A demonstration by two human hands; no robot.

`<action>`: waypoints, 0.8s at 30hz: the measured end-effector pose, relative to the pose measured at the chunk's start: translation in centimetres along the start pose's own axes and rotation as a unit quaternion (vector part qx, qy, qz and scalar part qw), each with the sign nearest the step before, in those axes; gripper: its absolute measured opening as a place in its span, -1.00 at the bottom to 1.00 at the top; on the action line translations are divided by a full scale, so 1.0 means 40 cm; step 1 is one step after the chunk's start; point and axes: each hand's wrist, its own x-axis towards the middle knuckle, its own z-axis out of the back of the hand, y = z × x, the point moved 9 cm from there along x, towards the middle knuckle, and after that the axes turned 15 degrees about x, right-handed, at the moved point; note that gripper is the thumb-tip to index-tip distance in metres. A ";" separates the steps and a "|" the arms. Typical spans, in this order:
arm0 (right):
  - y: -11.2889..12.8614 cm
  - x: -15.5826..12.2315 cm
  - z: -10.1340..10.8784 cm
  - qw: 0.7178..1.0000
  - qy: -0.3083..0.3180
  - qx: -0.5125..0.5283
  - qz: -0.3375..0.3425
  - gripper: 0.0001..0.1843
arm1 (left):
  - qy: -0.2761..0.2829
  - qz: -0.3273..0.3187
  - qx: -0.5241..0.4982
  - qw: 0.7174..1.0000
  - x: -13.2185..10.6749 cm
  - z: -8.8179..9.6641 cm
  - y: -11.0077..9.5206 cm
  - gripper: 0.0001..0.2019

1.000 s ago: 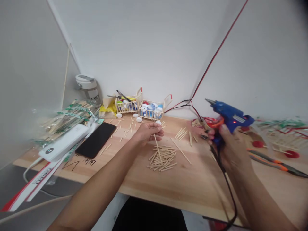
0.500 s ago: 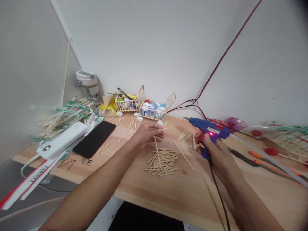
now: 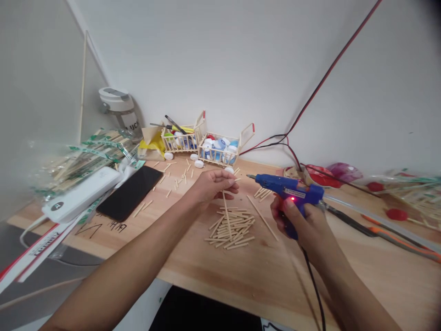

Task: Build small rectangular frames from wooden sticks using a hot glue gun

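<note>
My left hand (image 3: 214, 185) is closed on a thin wooden stick (image 3: 227, 216), which slants down over a pile of short wooden sticks (image 3: 237, 227). A small pale tip shows at its fingertips; I cannot tell whether it belongs to the held stick. My right hand (image 3: 308, 223) is wrapped round the handle of a blue hot glue gun (image 3: 275, 184) with a red light glowing. The metal nozzle points left, a short gap from my left fingertips. One longer stick (image 3: 262, 218) lies on the table between the hands.
Two little stick carts (image 3: 218, 151) filled with bottle caps stand by the wall. On the left are a black phone (image 3: 130, 193), a white power bank (image 3: 81, 195) and bagged sticks (image 3: 93, 156). Orange-handled pliers (image 3: 389, 234) lie right. The gun's cord (image 3: 315, 285) hangs off the front.
The glue gun in my right hand has moved left, bringing its nozzle closer to my left fingertips. My left hand keeps hold of the stick. The view has shifted slightly.
</note>
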 end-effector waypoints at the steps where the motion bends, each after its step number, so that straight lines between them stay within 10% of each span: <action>1: -0.003 -0.001 0.000 1.000 -0.002 -0.003 -0.003 -0.49 | 0.002 -0.001 -0.001 1.000 0.000 -0.001 0.000 -0.82; 24: -0.011 0.001 -0.028 0.997 0.033 0.065 -0.007 -0.44 | -0.003 0.004 -0.008 1.000 -0.007 -0.004 -0.013 -0.91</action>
